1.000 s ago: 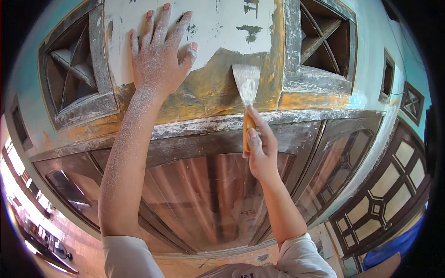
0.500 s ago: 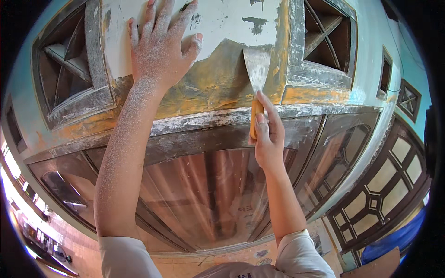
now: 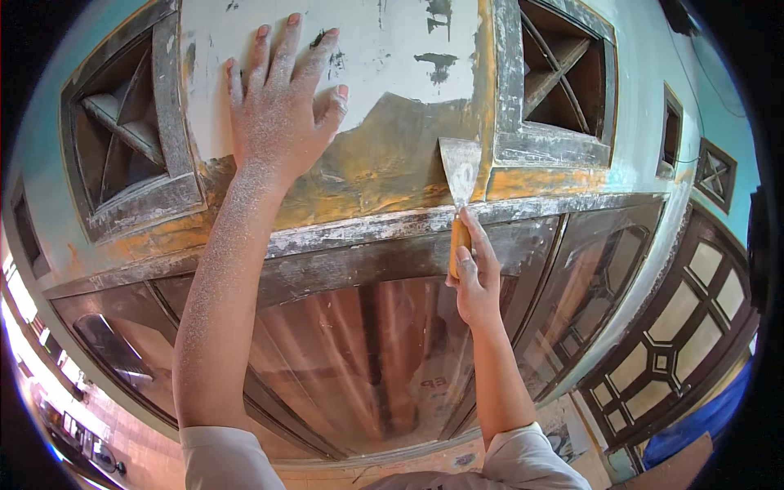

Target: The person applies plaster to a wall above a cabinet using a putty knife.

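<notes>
My left hand point(image 3: 282, 122) lies flat with spread fingers on the white-coated part of the wall panel point(image 3: 384, 61). Pale dust covers that hand and forearm. In my right hand point(image 3: 475, 282) is a putty knife point(image 3: 461, 175), gripped by its yellow wooden handle with the wide metal blade pointing up. The blade is at the lower right of the panel, over a bare brown and ochre patch point(image 3: 359, 171). Whether its edge touches the surface I cannot tell. Dark scraped spots mark the white coat above.
Wooden vent frames with crossed bars flank the panel, one at left point(image 3: 126, 126) and one at right point(image 3: 563, 69). Below runs a worn, paint-flecked ledge point(image 3: 367, 224) above dark-framed glass panes point(image 3: 359, 351). A dark door with pale panes point(image 3: 670, 327) stands at far right, near a blue cloth point(image 3: 702, 416).
My right hand has moved down with the putty knife, so its blade is lower on the bare patch. My left hand stays on the panel; the view has shifted slightly.
</notes>
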Action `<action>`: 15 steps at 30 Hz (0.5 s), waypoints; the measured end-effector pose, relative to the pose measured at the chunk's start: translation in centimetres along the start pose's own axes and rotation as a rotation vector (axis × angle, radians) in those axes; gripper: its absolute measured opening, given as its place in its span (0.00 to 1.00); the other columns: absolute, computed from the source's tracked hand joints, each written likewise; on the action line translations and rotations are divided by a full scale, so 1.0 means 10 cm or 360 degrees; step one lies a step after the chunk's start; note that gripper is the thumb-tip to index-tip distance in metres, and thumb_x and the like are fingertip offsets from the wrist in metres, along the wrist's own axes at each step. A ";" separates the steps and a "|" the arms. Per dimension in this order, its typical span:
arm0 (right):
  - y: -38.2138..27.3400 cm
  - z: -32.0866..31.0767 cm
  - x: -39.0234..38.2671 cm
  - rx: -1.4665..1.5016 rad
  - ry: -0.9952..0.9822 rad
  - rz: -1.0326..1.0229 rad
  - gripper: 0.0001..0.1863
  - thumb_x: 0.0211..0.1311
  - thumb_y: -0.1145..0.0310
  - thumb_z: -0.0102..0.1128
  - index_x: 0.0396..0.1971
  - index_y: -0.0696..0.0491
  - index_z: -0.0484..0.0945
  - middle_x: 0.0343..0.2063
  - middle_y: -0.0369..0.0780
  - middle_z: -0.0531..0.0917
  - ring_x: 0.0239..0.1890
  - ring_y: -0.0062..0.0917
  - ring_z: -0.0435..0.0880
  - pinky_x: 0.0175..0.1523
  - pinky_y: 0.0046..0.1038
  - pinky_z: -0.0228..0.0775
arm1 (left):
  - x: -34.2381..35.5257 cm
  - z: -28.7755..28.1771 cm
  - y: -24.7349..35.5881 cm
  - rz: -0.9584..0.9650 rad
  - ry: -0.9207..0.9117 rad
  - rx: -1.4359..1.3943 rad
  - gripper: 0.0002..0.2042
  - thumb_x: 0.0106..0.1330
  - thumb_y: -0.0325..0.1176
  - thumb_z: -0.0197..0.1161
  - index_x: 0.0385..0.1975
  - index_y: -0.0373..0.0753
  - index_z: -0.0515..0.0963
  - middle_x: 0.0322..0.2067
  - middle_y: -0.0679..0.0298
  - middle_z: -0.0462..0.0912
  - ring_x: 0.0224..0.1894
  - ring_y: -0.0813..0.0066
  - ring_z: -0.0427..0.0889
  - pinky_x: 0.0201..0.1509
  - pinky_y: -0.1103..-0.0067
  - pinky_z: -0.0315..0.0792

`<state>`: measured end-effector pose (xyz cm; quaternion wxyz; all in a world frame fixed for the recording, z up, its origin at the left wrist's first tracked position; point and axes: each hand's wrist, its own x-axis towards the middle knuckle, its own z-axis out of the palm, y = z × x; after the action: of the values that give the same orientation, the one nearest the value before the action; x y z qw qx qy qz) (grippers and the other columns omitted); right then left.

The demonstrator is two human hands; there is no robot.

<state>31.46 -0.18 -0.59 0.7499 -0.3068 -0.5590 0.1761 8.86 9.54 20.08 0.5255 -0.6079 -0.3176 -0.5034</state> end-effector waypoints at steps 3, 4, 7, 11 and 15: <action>0.02 -0.06 -0.04 -0.0017 -0.0100 0.0065 0.26 0.76 0.73 0.46 0.72 0.51 0.66 0.63 0.35 0.75 0.31 0.10 0.70 0.32 0.16 0.68 | -0.03 -0.03 -0.06 0.0016 0.0012 0.0032 0.30 0.72 0.52 0.54 0.75 0.67 0.59 0.78 0.67 0.51 0.80 0.58 0.48 0.80 0.47 0.39; 0.02 -0.12 -0.04 -0.0020 -0.0103 0.0060 0.26 0.76 0.73 0.46 0.72 0.51 0.66 0.63 0.35 0.75 0.31 0.10 0.70 0.32 0.16 0.68 | -0.02 -0.02 -0.04 0.0012 0.0016 0.0034 0.30 0.72 0.52 0.54 0.75 0.67 0.59 0.78 0.67 0.51 0.80 0.58 0.48 0.80 0.47 0.39; 0.07 -0.29 -0.07 -0.0147 -0.0126 0.0077 0.26 0.75 0.74 0.46 0.71 0.52 0.67 0.59 0.35 0.79 0.30 0.10 0.68 0.33 0.16 0.67 | -0.03 -0.05 0.02 -0.0010 -0.0044 0.0071 0.30 0.72 0.51 0.54 0.75 0.67 0.59 0.78 0.66 0.51 0.80 0.57 0.48 0.79 0.46 0.40; 0.21 -0.49 -0.09 -0.0278 -0.0163 -0.0046 0.25 0.73 0.76 0.48 0.69 0.54 0.70 0.59 0.41 0.81 0.44 0.20 0.80 0.52 0.23 0.72 | -0.09 -0.11 0.08 -0.0063 -0.0088 0.0120 0.30 0.73 0.45 0.55 0.76 0.63 0.59 0.78 0.65 0.53 0.80 0.55 0.48 0.78 0.47 0.44; 0.13 -0.54 -0.10 -0.0303 -0.0226 -0.0010 0.24 0.71 0.78 0.49 0.66 0.57 0.73 0.61 0.47 0.81 0.62 0.29 0.78 0.67 0.28 0.63 | -0.31 -0.16 0.17 -0.0163 -0.0152 0.0170 0.31 0.73 0.44 0.56 0.76 0.61 0.59 0.78 0.62 0.52 0.79 0.51 0.48 0.77 0.46 0.46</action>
<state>36.31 -1.20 -3.21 0.6764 -0.3615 -0.6259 0.1413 9.10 8.06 16.51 0.5150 -0.5853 -0.3994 -0.4824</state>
